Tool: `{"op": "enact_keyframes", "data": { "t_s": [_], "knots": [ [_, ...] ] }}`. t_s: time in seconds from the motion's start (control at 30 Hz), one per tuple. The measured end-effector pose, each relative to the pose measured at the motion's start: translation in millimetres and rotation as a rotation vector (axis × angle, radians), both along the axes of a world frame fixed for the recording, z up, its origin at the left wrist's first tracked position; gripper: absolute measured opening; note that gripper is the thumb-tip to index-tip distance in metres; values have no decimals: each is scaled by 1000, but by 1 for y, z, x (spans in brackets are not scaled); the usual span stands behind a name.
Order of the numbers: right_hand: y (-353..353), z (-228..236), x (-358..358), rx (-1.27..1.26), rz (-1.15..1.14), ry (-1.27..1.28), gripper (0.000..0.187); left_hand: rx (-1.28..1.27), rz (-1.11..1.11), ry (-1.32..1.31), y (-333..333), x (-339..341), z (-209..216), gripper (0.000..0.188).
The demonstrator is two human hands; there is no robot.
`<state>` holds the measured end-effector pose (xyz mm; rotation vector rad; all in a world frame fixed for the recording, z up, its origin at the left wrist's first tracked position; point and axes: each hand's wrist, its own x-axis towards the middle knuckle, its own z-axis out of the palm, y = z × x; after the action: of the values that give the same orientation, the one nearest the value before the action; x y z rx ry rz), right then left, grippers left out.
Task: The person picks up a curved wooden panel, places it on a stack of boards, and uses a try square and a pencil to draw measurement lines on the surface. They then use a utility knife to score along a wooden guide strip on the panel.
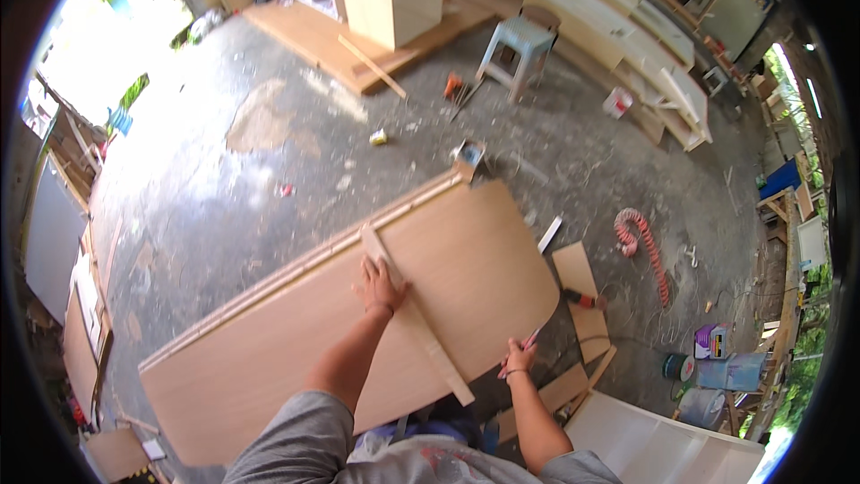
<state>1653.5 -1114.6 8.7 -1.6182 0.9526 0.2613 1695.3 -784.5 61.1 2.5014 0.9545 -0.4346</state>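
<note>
A large light-brown plywood panel [475, 251] with a curved right end lies in front of me. Across it runs a narrow wooden strip [421, 327], from the panel's far edge to its near edge. My left hand [382, 287] rests on the panel and the strip's upper part, fingers spread. Beyond the panel's near right edge, my right hand [518, 358] is closed around a slim pinkish-red tool [532, 338]; its exact kind is too small to make out. A long wooden batten [296, 271] lines the panel's far edge.
To the right lie an orange-and-black power tool [582, 298], a coiled red hose [640, 246] and wood offcuts [578, 273]. A light-blue stool [518, 45] stands farther off, near a cabinet [385, 0]. Clear containers [730, 372] and a white panel [658, 444] sit at lower right.
</note>
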Motion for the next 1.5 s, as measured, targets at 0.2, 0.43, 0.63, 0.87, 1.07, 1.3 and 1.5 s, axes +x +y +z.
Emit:
{"op": "enact_keyframes", "data": {
  "t_s": [0.2,0.43,0.63,0.87,1.07,1.3,1.5],
  "knots": [
    [-2,18,3,55,-27,30,40,-131,237,-398,16,-24,-30,76],
    [3,32,-5,17,-36,-82,36,-480,787,-880,96,-97,12,40],
    [-8,16,-7,202,136,96,25,-306,897,-992,191,-265,142,25],
    [-26,-19,7,221,462,337,32,191,1156,-855,193,-490,211,22],
    [-54,-36,17,229,562,442,47,-228,1018,107,90,-565,70,40],
    [-38,1,23,279,505,236,29,-390,1691,-431,44,-540,-43,41],
    [33,35,-8,271,319,186,22,-284,1710,-566,94,-557,-85,44]
  ]
}}
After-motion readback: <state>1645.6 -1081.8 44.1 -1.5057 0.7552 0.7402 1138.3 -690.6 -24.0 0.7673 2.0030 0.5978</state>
